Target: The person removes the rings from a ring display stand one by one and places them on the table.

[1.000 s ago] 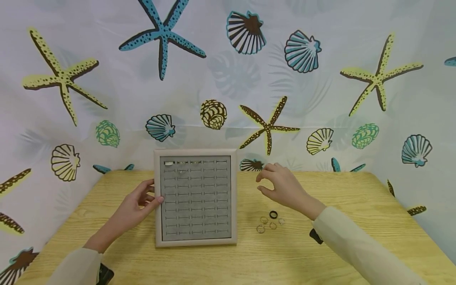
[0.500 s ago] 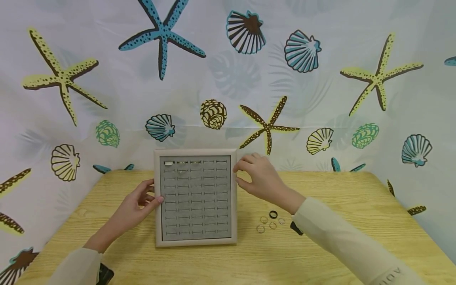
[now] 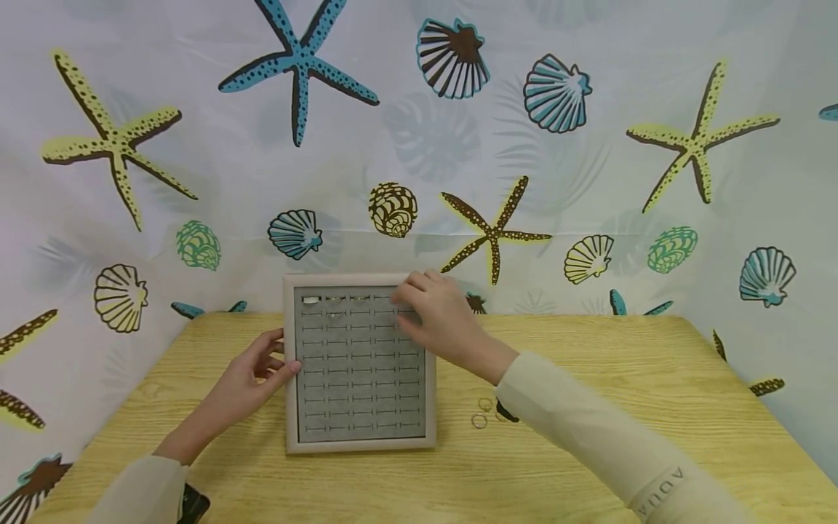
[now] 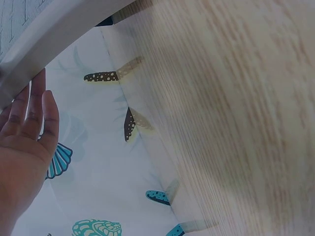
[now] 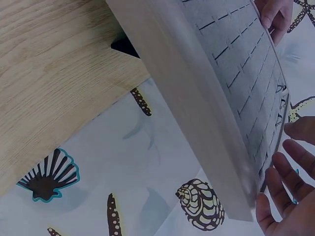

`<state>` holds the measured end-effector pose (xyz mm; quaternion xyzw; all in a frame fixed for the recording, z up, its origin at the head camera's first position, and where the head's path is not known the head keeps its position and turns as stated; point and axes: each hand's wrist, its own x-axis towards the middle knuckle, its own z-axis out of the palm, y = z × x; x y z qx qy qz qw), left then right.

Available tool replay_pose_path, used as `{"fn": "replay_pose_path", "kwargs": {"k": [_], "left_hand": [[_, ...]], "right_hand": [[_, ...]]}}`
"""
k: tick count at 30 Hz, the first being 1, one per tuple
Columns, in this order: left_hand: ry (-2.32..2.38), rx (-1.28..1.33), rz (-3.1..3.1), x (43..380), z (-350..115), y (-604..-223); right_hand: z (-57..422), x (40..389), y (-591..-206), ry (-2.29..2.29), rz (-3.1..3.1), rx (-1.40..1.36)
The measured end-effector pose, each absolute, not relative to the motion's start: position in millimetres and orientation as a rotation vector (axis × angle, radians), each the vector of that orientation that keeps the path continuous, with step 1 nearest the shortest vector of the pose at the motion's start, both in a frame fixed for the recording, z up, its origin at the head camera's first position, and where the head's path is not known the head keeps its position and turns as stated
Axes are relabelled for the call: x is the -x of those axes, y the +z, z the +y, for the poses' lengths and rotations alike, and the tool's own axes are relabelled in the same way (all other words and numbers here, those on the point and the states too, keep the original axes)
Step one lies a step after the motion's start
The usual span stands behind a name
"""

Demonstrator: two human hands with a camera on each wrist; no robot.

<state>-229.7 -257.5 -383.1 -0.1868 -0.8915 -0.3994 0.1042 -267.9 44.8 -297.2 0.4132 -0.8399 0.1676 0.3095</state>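
A ring display board (image 3: 356,393), with a pale frame and grey slotted padding, stands propped up on the table. My left hand (image 3: 249,378) grips its left edge, thumb on the front and fingers behind. Three rings (image 3: 335,299) sit in the top row, and a small ring (image 3: 332,315) is in the second. My right hand (image 3: 441,320) is at the upper right slots with fingers bent towards the thumb; whether a ring is between the fingertips is hidden. In the right wrist view, the fingers (image 5: 283,194) are bent by the board's top edge.
Loose rings, among them a silver ring (image 3: 479,421) and a gold ring (image 3: 484,403), lie on the wooden table (image 3: 366,484) right of the board; my right sleeve (image 3: 576,429) covers others. A cloth (image 3: 419,160) printed with starfish and shells hangs behind.
My right hand has moved left from beside the board to its upper right slots. The sleeve now covers some loose rings. My left hand and the board have stayed put.
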Motion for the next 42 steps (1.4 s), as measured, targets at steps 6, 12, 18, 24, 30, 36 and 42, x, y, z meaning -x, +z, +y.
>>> {"fn": "replay_pose_path", "kwargs": {"k": [6, 12, 18, 24, 30, 36, 42], "left_hand": [[-1.171, 0.536, -2.642, 228, -256, -381], [-1.178, 0.54, -2.648, 228, -255, -379], [-1.185, 0.535, -2.651, 228, -254, -378], [-1.185, 0.536, -2.649, 228, -254, -378], [-1.187, 0.54, -2.645, 227, -254, -377], [-1.175, 0.528, -2.648, 227, -254, -378], [-1.165, 0.535, -2.644, 227, -254, -379]], "right_hand": [[28, 269, -295, 0.449, -2.244, -1.078], [14, 272, -296, 0.445, -2.195, -1.046], [3, 275, -297, 0.4, -2.168, -0.975], [-3, 277, -301, 0.374, -2.136, -0.917], [-6, 281, -306, 0.347, -2.077, -0.876], [-8, 282, -308, 0.337, -2.051, -0.857], [-9, 281, -308, 0.345, -2.057, -0.851]]}}
